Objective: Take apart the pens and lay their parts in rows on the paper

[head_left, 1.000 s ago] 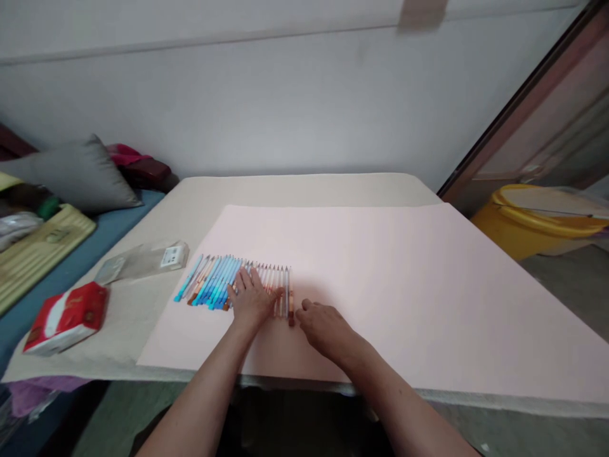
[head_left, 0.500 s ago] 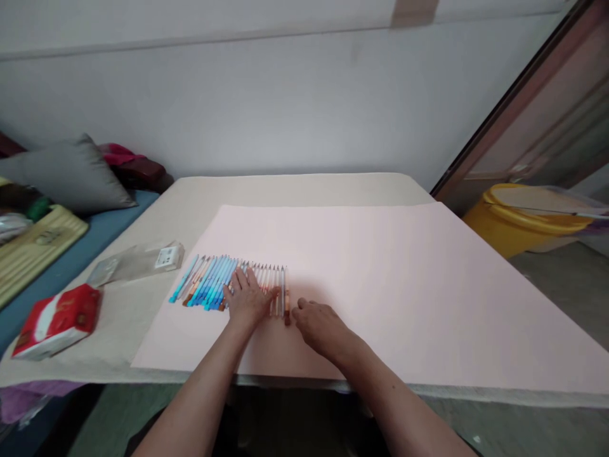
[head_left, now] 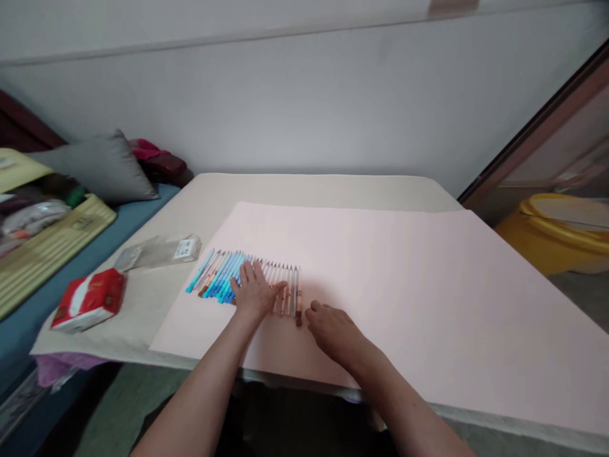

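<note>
Pink paper (head_left: 404, 273) tops the table (head_left: 304, 187) (grey wall (head_left: 304, 108) behind); left hand (head_left: 254, 293) flat on pens (head_left: 217, 277), right hand (head_left: 333, 330) open.

Soft even daylight, faint shadows, wide-angle edge distortion, slight blur

A home, likely a bedroom: bed (head_left: 28, 317) with blue sheet at left, grey pillow (head_left: 102, 166), folded clothes (head_left: 159, 162), tissue pack (head_left: 88, 299), yellow plastic tub (head_left: 561, 231) on the floor right, plain wall (head_left: 304, 108).
</note>
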`<move>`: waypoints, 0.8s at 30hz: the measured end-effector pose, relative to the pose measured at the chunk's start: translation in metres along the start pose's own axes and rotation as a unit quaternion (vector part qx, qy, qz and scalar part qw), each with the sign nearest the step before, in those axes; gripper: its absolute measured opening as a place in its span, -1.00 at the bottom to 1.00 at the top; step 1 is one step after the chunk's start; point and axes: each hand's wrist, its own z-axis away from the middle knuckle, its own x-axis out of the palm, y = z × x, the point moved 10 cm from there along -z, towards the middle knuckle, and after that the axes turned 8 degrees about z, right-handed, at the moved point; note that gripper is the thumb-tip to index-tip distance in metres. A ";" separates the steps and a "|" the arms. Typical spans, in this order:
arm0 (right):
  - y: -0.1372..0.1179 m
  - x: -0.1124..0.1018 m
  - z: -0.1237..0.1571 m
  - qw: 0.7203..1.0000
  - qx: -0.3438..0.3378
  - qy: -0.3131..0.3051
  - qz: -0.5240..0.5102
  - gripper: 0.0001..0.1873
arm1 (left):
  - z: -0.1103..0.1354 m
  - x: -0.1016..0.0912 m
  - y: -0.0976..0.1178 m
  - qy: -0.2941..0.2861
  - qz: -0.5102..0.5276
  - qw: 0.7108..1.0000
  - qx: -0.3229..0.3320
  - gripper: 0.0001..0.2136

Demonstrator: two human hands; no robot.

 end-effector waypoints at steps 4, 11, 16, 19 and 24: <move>0.000 0.001 -0.001 1.000 0.006 -0.008 0.012 -0.70 | -0.003 0.003 -0.011 -0.027 0.008 0.999 -0.016 -0.07; -0.001 -0.004 -0.001 1.000 0.006 0.001 0.005 -0.68 | -0.004 0.013 -0.016 -0.030 0.000 0.999 -0.020 -0.12; 0.000 -0.003 0.001 1.000 -0.004 0.013 0.000 -0.69 | -0.005 0.013 -0.015 -0.046 0.000 0.999 -0.025 -0.10; 0.001 -0.002 0.002 1.000 -0.006 0.017 0.000 -0.68 | -0.010 0.000 -0.019 -0.031 -0.001 0.999 -0.028 -0.11; 0.000 0.001 0.001 1.000 -0.004 -0.006 0.003 -0.68 | -0.021 -0.006 -0.045 -0.059 0.009 0.995 -0.077 -0.09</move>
